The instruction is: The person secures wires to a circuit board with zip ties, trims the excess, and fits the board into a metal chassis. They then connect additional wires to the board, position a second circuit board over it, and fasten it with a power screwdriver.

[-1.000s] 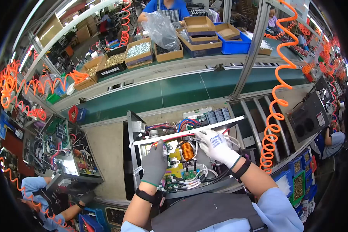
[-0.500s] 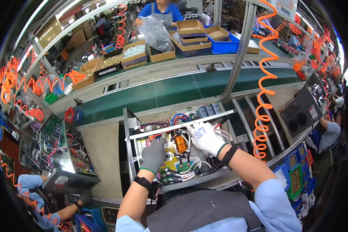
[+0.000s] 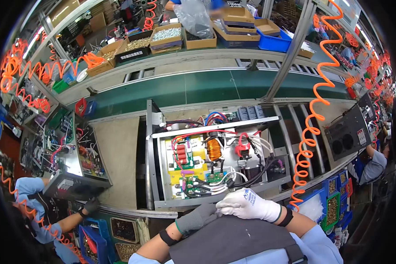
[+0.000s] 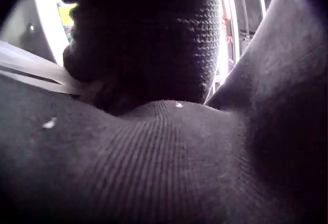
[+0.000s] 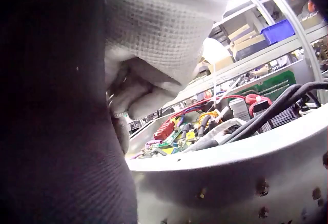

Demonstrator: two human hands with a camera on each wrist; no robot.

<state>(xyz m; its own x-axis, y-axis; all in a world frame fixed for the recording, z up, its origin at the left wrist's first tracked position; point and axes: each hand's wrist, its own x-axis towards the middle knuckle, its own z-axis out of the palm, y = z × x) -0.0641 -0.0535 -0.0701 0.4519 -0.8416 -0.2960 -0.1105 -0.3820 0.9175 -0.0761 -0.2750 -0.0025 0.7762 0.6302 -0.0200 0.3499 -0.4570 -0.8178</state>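
An electronics chassis [image 3: 166, 203] lies uncovered, with an orange-wound coil [image 3: 214, 150], a red-finned part [image 3: 181, 154] and wiring inside. Just off its near edge, my grey-gloved left hand [image 3: 198, 219] and white-gloved right hand [image 3: 250, 205] meet against a dark apron [image 3: 237, 240]. The right fingers [image 5: 146, 93] look bent in the right wrist view. The left glove [image 4: 143, 44] fills much of the left wrist view, beside a pale strip [image 4: 31, 67] I cannot identify. Whatever lies between the hands is hidden.
A metal rail [image 3: 215, 127] crosses the chassis. Beyond runs a green conveyor [image 3: 163, 97]; rollers [image 3: 297, 132] and a coiled orange hose [image 3: 310, 132] stand right. Another opened unit [image 3: 77, 154] and a person's gloved hand [image 3: 91, 205] are left, parts bins [image 3: 332, 211] at lower right.
Both hands have left the rail and the chassis interior and come back toward the body, where they meet. The chassis interior is now uncovered to view.
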